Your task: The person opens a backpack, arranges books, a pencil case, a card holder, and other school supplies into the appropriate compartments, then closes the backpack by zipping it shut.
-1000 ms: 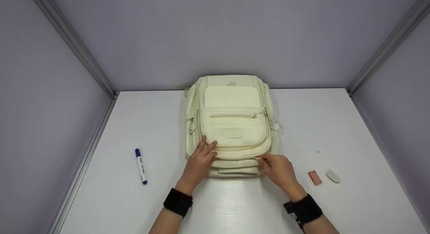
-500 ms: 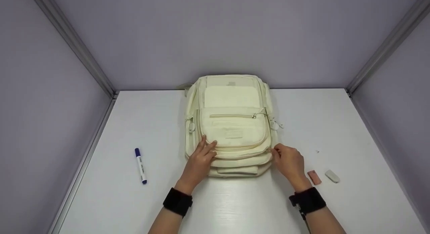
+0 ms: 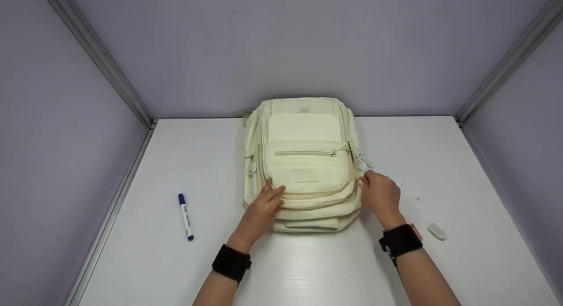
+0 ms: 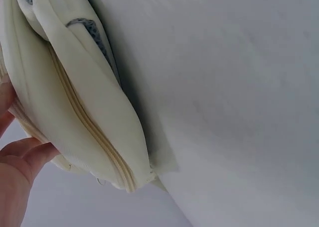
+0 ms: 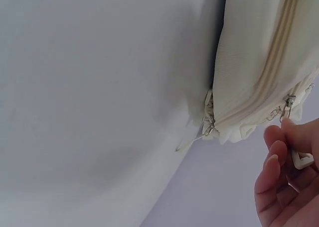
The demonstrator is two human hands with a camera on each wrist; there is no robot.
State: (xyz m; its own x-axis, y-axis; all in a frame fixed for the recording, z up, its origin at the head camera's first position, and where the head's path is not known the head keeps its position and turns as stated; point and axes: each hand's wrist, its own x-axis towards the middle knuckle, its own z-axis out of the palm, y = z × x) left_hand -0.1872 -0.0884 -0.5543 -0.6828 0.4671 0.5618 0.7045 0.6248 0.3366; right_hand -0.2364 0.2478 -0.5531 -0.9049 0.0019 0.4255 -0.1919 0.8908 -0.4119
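Observation:
A cream backpack (image 3: 308, 130) lies on its back, its front pockets facing up. My left hand (image 3: 259, 209) rests on the lower left of the front pocket, fingers spread over the fabric beside the curved zipper. In the left wrist view, its fingertips (image 4: 42, 152) touch the bag near a beige zipper (image 4: 89, 122). My right hand (image 3: 382, 194) pinches a metal zipper pull (image 5: 287, 107) at the bag's right side. A pale plastic piece (image 5: 302, 160) shows by its palm in the right wrist view.
On the white table (image 3: 193, 152), a blue-capped marker (image 3: 186, 217) lies left of the bag. A whitish eraser (image 3: 436, 231) lies to the right, with a pink block (image 3: 415, 230) mostly hidden behind the right wristband. Grey walls (image 3: 299, 42) enclose the back and sides.
My right hand has drawn the zipper pull from the bag's lower front, round the right corner and up its right side. The left hand stays in place. The wristband now covers most of the pink block.

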